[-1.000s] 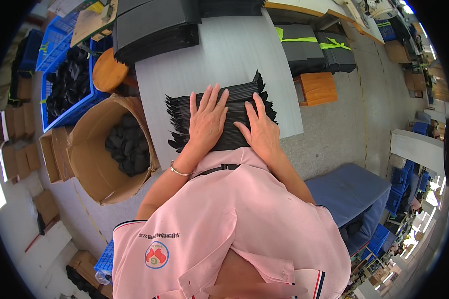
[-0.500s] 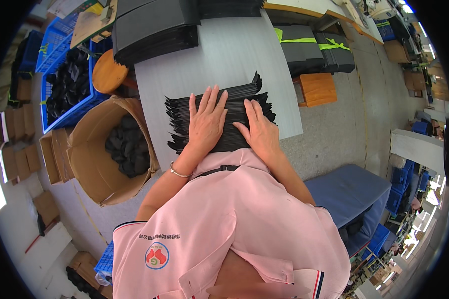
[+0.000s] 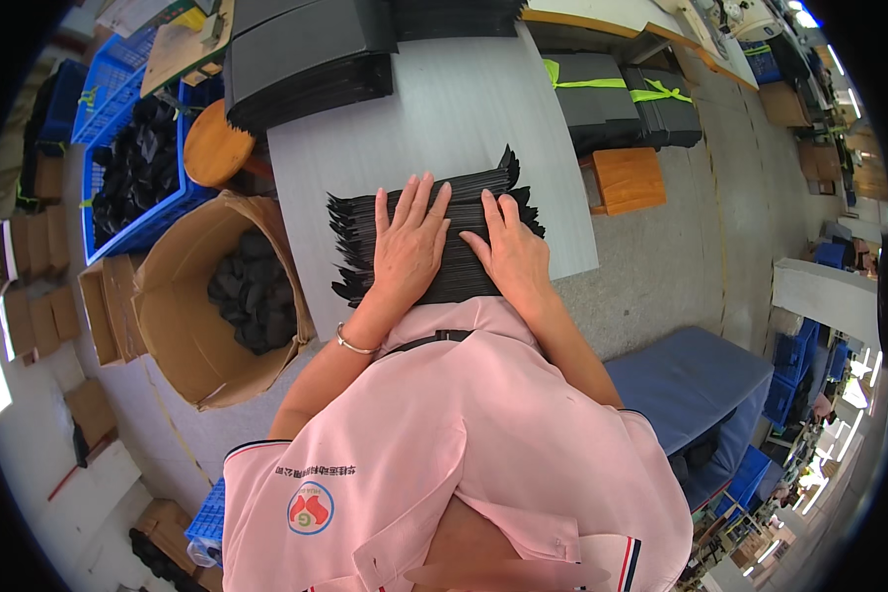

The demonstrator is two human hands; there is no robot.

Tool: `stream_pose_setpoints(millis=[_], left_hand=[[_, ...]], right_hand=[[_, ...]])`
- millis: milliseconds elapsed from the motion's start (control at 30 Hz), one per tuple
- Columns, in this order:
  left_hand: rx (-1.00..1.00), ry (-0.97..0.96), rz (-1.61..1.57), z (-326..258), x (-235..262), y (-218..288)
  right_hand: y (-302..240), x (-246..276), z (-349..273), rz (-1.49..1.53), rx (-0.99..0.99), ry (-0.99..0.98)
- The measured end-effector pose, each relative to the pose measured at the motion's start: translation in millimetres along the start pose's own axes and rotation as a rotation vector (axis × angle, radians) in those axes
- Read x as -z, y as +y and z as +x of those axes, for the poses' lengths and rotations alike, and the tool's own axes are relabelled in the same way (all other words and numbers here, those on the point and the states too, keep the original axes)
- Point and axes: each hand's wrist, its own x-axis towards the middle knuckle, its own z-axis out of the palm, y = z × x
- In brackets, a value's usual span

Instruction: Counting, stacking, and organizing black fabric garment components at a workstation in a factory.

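A row of thin black sheets (image 3: 452, 264), packed together with their edges upward and jagged at both ends, lies at the near edge of the table against my body. My left hand (image 3: 407, 239) rests flat on the left part of the row, fingers stretched out toward the far side. On the right part lies my right hand (image 3: 516, 259), its thumb and fingers apart and touching the sheet edges. Neither hand grips anything. Both palms hide some of the sheets beneath.
Taller stacks of black sheets (image 3: 311, 59) stand at the table's (image 3: 444, 109) far side. Left are a cardboard box (image 3: 183, 306) of black pieces, a round wooden stool (image 3: 217, 143) and a blue crate (image 3: 133, 235). Right are tied bundles (image 3: 592, 94), a wooden stool (image 3: 629, 181) and a blue-covered block (image 3: 696, 370).
The fingers of my right hand have shifted slightly and spread a little on the sheets. My left hand stays in place.
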Motion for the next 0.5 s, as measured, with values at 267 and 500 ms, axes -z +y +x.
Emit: stream_pose_setpoints(millis=[267,500], left_hand=[[-0.002,0.007,0.013,-0.4,-1.1,-0.2],[-0.004,0.014,0.014,-0.1,-1.7,-0.5]], right_hand=[[-0.1,-2.5,-1.4,-0.006,0.015,0.031],[-0.1,-2.3,-2.0,-0.009,0.025,0.056]])
